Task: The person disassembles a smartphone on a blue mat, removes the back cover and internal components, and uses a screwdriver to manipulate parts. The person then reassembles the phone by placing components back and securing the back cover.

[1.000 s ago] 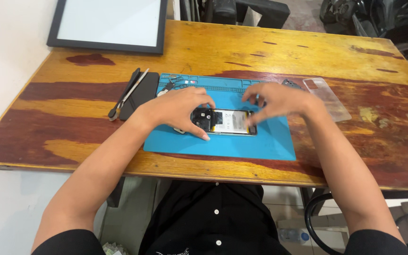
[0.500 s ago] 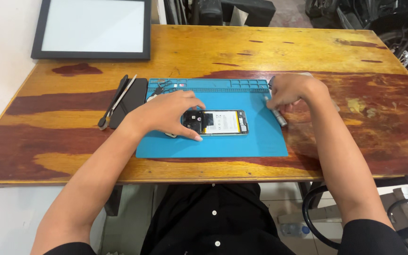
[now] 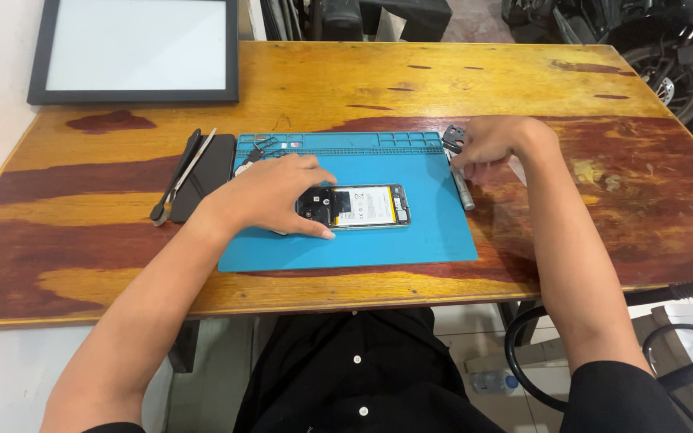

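On the wooden table (image 3: 122, 265), a blue mat (image 3: 435, 216) bears an opened phone (image 3: 358, 206).

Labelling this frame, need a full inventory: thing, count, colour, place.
table: 1, yellow-red wood, fills view
work mat: 1, blue, table centre
opened phone: 1, black with white battery, on mat
framed white panel: 1, black frame, far left
black case: 1, left of mat
thin tools: about 2, dark and silver, on case
screwdriver: 1, grey, mat's right edge
small metal part: 1, grey, mat's far right corner
left hand: on phone
right hand: by screwdriver, grip unclear
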